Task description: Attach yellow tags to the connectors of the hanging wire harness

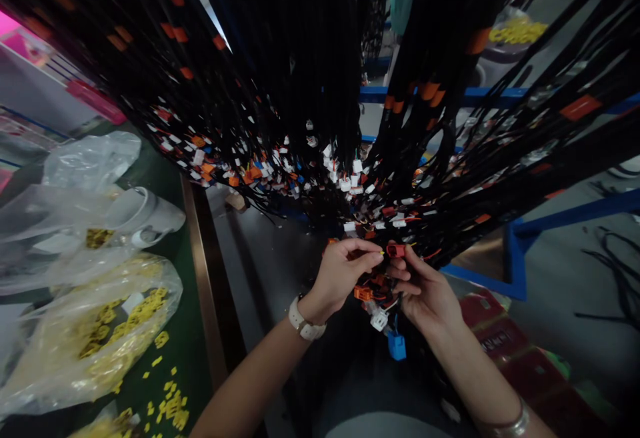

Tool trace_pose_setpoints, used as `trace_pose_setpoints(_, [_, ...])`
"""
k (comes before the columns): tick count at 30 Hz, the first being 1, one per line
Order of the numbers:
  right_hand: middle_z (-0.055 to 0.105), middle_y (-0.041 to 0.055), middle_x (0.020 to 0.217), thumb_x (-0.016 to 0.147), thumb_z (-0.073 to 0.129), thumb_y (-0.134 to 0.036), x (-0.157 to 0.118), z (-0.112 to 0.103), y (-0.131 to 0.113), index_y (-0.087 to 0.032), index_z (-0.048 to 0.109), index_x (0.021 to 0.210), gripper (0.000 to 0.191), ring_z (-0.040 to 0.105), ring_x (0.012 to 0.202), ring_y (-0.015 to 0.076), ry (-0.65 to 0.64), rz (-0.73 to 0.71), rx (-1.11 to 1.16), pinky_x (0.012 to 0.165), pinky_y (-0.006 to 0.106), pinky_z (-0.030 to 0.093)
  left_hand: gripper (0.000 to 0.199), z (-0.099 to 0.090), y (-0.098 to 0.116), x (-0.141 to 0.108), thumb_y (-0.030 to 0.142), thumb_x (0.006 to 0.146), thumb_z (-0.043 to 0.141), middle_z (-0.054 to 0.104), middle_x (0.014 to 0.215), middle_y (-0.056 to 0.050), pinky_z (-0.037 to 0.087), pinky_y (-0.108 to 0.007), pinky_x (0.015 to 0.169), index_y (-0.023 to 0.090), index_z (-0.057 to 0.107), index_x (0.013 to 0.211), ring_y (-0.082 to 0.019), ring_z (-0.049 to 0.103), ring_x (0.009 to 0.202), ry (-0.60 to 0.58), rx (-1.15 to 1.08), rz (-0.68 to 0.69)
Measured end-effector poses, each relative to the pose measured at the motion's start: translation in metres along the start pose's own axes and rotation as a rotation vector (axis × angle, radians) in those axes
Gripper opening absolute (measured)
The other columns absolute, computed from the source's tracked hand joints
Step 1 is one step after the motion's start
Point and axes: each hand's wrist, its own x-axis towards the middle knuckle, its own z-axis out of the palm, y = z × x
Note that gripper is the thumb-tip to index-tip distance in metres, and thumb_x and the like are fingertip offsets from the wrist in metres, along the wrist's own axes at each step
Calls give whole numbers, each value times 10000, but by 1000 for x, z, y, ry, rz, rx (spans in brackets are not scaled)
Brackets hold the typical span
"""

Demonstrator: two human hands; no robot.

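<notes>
Between the thumb and fingers of my right hand (425, 291) is a red connector (395, 251) with wires running out of it. My left hand (343, 271) pinches a tiny yellow plastic piece (382, 253) just to the left of that connector, with a small gap between them. Under the hands hang an orange connector (363, 293), a white connector (379, 319) and a blue connector (397, 346) on the same bunch of wires. A white watch circles my left wrist.
Black wire harnesses (300, 58) with many small connectors hang in front. On the left, a green table (185, 331) bears clear bags (150, 351) of yellow parts, loose yellow pieces (173, 408) and a white jug (150, 211). A blue frame (520, 265) stands at right.
</notes>
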Motion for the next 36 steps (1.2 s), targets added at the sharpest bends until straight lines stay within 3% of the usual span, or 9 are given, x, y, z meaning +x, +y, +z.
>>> trace_pose_setpoints(6, [522, -26, 565, 691, 738, -190, -1, -1, 0, -146, 604, 742, 150, 465, 439, 32, 16, 20, 4, 269, 55, 332, 108, 2, 5, -1, 261, 695, 692, 385, 572, 39, 307, -221, 560, 170, 717, 748, -82, 364, 571, 28, 309, 228])
trace_pose_setpoints(10, [520, -33, 549, 690, 743, -201, -1, -3, 0, -148, 604, 736, 155, 457, 415, 30, 26, 4, -15, 261, 59, 328, 104, 4, 6, -1, 273, 721, 676, 376, 576, 35, 301, -235, 571, 189, 726, 758, -96, 373, 577, 9, 430, 312])
trace_pose_setpoints(27, [516, -35, 520, 663, 754, -204, -2, 3, 3, -112, 611, 729, 182, 449, 396, 24, 61, -19, -13, 258, 56, 309, 80, 6, 3, -2, 245, 723, 685, 393, 570, 48, 313, -225, 560, 170, 716, 728, -79, 392, 565, 40, 491, 421])
trace_pose_setpoints(36, [525, -36, 523, 667, 752, -210, -3, 3, 4, -126, 598, 683, 176, 450, 395, 21, 68, -24, -27, 264, 57, 311, 78, 8, 4, -2, 241, 726, 678, 400, 568, 47, 306, -226, 547, 171, 714, 732, -78, 392, 563, 39, 484, 413])
